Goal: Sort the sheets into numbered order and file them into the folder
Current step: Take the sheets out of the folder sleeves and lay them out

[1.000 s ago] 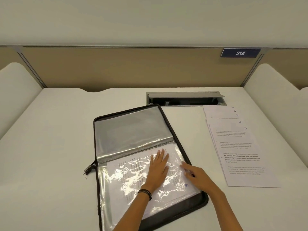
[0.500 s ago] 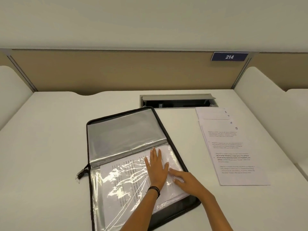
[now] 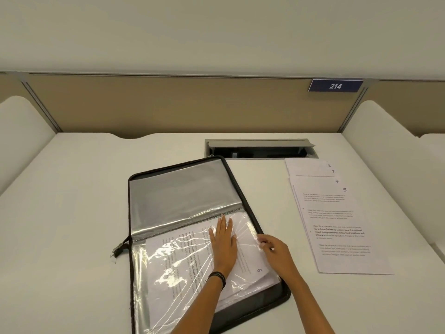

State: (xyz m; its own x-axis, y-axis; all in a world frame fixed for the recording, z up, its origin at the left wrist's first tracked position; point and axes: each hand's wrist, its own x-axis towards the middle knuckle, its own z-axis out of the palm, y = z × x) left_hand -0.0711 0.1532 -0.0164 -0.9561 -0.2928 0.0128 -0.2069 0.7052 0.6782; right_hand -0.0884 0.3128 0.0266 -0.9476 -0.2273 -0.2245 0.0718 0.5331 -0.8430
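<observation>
Right hand [image 3: 277, 249] has shifted off the middle of the page to the right-hand edge of the plastic sleeve [image 3: 173, 266], while the left hand [image 3: 224, 242] stays flat where it was. On the white tabletop [image 3: 72, 213] the zip folder [image 3: 272, 291] lies open and tilted. The loose sheets [image 3: 342, 237] wait fanned well apart to its right, with 2, 7, 4 and 5 showing at their corners, so the order reads at a glance. In the folder's lower half the sleeve covers a printed sheet [image 3: 248, 263] marked with a handwritten 6 or 9. The left grip is spread flat, fingers straight and together, pressing plastic and paper down, likely to stop them creeping. The right grip is nearly closed, fingertips pinching the sleeve's edge; whether paper is caught too I cannot tell.
</observation>
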